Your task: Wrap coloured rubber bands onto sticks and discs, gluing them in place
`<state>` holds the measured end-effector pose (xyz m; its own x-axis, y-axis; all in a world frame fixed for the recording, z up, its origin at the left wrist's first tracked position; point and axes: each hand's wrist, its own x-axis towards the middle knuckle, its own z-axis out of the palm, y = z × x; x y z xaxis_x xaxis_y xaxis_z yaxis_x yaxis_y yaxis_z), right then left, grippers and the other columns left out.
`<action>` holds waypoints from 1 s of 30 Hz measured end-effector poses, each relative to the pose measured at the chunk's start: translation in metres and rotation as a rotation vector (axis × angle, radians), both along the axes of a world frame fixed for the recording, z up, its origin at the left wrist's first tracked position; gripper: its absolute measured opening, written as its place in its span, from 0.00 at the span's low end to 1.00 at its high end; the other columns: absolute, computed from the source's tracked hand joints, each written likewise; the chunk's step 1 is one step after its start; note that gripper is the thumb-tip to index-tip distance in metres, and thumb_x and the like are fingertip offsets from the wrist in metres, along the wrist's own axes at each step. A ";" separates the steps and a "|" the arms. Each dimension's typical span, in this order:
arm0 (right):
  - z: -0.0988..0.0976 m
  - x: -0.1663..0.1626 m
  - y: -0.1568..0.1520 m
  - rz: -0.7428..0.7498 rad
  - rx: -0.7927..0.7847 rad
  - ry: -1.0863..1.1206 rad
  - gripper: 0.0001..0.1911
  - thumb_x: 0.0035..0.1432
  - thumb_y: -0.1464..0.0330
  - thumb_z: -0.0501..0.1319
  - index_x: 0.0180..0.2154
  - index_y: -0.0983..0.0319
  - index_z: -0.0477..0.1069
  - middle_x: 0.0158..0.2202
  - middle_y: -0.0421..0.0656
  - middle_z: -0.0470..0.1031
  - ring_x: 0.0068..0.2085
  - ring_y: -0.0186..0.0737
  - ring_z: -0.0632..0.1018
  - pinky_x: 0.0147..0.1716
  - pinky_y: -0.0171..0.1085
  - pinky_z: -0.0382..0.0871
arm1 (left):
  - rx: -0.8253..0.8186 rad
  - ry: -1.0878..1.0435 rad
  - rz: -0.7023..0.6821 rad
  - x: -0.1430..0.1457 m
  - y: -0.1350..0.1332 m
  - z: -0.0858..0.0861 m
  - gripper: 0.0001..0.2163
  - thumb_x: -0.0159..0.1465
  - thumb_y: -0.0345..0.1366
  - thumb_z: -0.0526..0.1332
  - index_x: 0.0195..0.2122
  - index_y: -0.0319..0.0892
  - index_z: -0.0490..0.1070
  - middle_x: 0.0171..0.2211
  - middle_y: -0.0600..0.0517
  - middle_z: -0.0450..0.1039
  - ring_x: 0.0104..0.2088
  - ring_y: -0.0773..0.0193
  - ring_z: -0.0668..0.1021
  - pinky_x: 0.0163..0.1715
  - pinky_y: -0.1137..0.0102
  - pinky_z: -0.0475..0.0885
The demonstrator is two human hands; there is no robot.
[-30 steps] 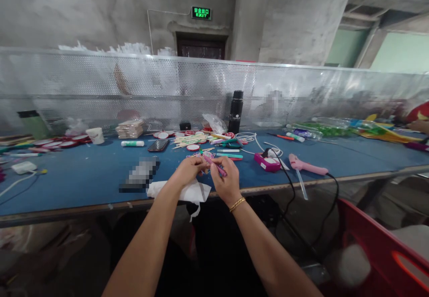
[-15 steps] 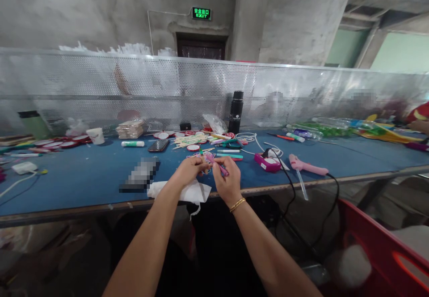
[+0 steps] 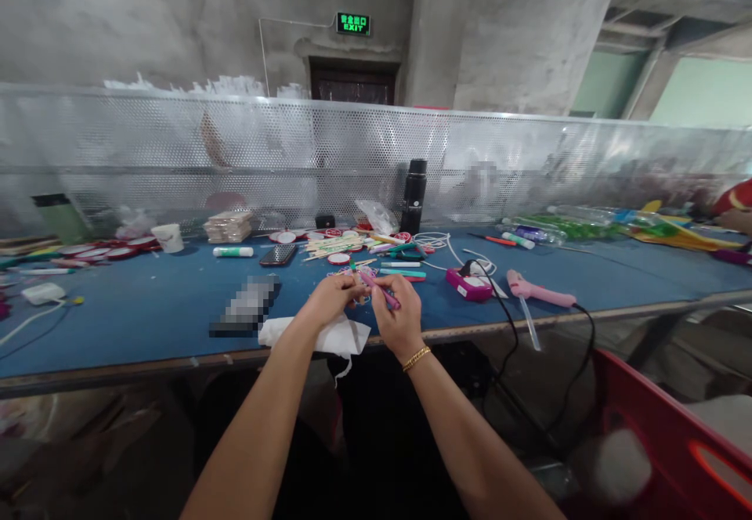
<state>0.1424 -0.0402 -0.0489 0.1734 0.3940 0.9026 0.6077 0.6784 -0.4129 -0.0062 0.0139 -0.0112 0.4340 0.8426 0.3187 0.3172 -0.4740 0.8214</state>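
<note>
My right hand [image 3: 399,312] is closed around a slim pink pen [image 3: 388,298], whose front end points up and left toward the other hand. Close beside it, my left hand [image 3: 334,299] pinches a small item at the pen's front end; the fingers mostly hide it. A small green bit [image 3: 353,266] shows just above the left fingertips. Under the left forearm and wrist lies a white cloth-like piece [image 3: 344,337] at the table edge. Teal and white pens [image 3: 403,274] lie just beyond the right hand.
On the blue table [image 3: 158,308] stand a black bottle [image 3: 413,197] and a paper cup [image 3: 168,238]. Thin sticks [image 3: 334,246] lie in a pile. At right are a magenta box [image 3: 468,285] and a pink glue gun [image 3: 540,291] with its cord. A red crate [image 3: 646,418] sits below.
The pink pen has shifted slightly in my right fingers, its front end a little lower and further left. Both hands stay in nearly the same place.
</note>
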 end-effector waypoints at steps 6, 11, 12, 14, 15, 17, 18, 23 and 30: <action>0.000 0.000 0.000 0.036 0.012 -0.038 0.04 0.61 0.68 0.57 0.36 0.59 0.70 0.33 0.42 0.74 0.37 0.42 0.74 0.40 0.40 0.67 | -0.024 -0.019 -0.037 -0.001 0.002 -0.001 0.15 0.54 0.46 0.64 0.22 0.38 0.73 0.20 0.52 0.69 0.24 0.65 0.69 0.28 0.69 0.63; 0.001 0.000 0.000 0.039 0.007 -0.047 0.04 0.62 0.68 0.57 0.36 0.59 0.70 0.33 0.42 0.75 0.37 0.41 0.74 0.40 0.41 0.67 | -0.034 -0.032 -0.054 -0.001 0.004 -0.002 0.14 0.54 0.46 0.64 0.25 0.37 0.75 0.22 0.52 0.70 0.25 0.65 0.70 0.29 0.69 0.64; 0.001 0.000 0.000 0.040 0.006 -0.047 0.04 0.62 0.68 0.57 0.36 0.59 0.70 0.33 0.42 0.75 0.37 0.42 0.74 0.40 0.41 0.67 | -0.034 -0.034 -0.055 -0.001 0.004 -0.003 0.14 0.54 0.46 0.64 0.25 0.37 0.75 0.23 0.52 0.70 0.25 0.65 0.70 0.29 0.69 0.64; 0.001 0.000 0.000 0.040 0.004 -0.050 0.04 0.62 0.68 0.56 0.36 0.59 0.70 0.33 0.42 0.75 0.38 0.42 0.74 0.40 0.41 0.67 | -0.028 -0.039 -0.059 -0.001 0.006 -0.004 0.14 0.54 0.46 0.64 0.24 0.37 0.75 0.22 0.52 0.70 0.25 0.66 0.69 0.29 0.69 0.64; 0.001 0.000 0.000 0.039 0.004 -0.052 0.04 0.62 0.68 0.56 0.36 0.59 0.70 0.33 0.42 0.75 0.38 0.42 0.74 0.40 0.41 0.67 | -0.024 -0.042 -0.060 -0.001 0.006 -0.005 0.14 0.54 0.46 0.64 0.24 0.37 0.75 0.22 0.52 0.70 0.25 0.66 0.69 0.29 0.69 0.64; 0.001 0.000 0.000 0.038 0.004 -0.054 0.04 0.62 0.68 0.56 0.36 0.59 0.70 0.34 0.43 0.75 0.38 0.42 0.75 0.40 0.41 0.67 | -0.019 -0.042 -0.061 -0.001 0.006 -0.005 0.14 0.54 0.46 0.64 0.23 0.37 0.75 0.21 0.52 0.69 0.25 0.66 0.69 0.29 0.69 0.64; 0.001 0.000 0.000 0.037 0.004 -0.053 0.04 0.62 0.68 0.57 0.37 0.59 0.70 0.34 0.43 0.75 0.38 0.42 0.75 0.41 0.41 0.67 | -0.020 -0.043 -0.062 -0.001 0.006 -0.005 0.14 0.54 0.45 0.64 0.23 0.37 0.75 0.22 0.52 0.69 0.25 0.66 0.69 0.29 0.69 0.64; 0.001 0.000 0.000 0.033 -0.003 -0.053 0.04 0.62 0.68 0.57 0.36 0.59 0.70 0.33 0.42 0.75 0.38 0.42 0.75 0.40 0.41 0.67 | -0.032 -0.046 -0.064 0.000 0.004 -0.004 0.14 0.54 0.45 0.64 0.25 0.37 0.75 0.23 0.52 0.70 0.24 0.65 0.70 0.29 0.68 0.64; 0.000 0.000 0.001 0.032 -0.007 -0.054 0.04 0.62 0.68 0.56 0.36 0.59 0.70 0.34 0.43 0.75 0.38 0.42 0.75 0.41 0.41 0.67 | -0.014 -0.035 -0.057 0.000 0.003 -0.002 0.13 0.54 0.44 0.64 0.24 0.38 0.75 0.22 0.52 0.69 0.25 0.65 0.70 0.29 0.69 0.65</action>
